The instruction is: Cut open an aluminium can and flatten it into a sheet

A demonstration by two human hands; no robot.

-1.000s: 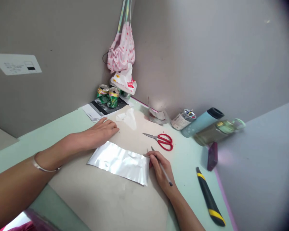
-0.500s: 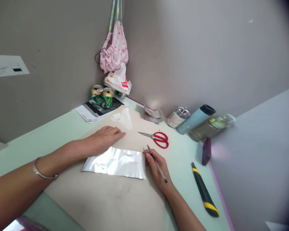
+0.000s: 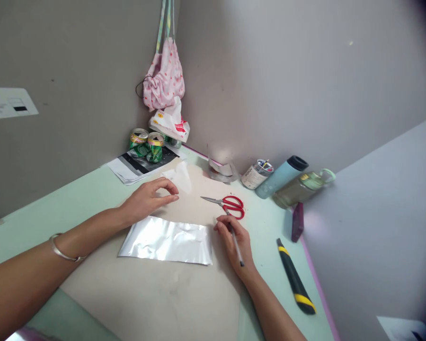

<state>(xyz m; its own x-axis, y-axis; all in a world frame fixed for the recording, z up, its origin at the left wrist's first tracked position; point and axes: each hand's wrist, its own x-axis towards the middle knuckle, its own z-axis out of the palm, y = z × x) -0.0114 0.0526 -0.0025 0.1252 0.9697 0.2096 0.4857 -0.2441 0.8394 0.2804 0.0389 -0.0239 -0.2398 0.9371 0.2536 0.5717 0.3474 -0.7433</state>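
A silvery sheet of metal foil lies flat on the beige board, its surface creased. Above its upper left edge hovers my left hand, fingers curved with a small gap between thumb and index finger and nothing visible between them. My right hand grips a pen just right of the foil's right edge. The pen's tip end is hidden at the fingers and the scissors' handles. Red-handled scissors rest on the board above my right hand, blades pointing left.
The beige board covers much of the pale green table. A black-and-yellow utility knife lies at right. Cut green cans stand on papers at the back left. A pen tin, blue tumbler and green bottle line the wall.
My left hand has lifted off the foil's upper edge, its fingers now raised and curved. My right hand has drawn slightly away from the foil's right edge, the pen more upright.
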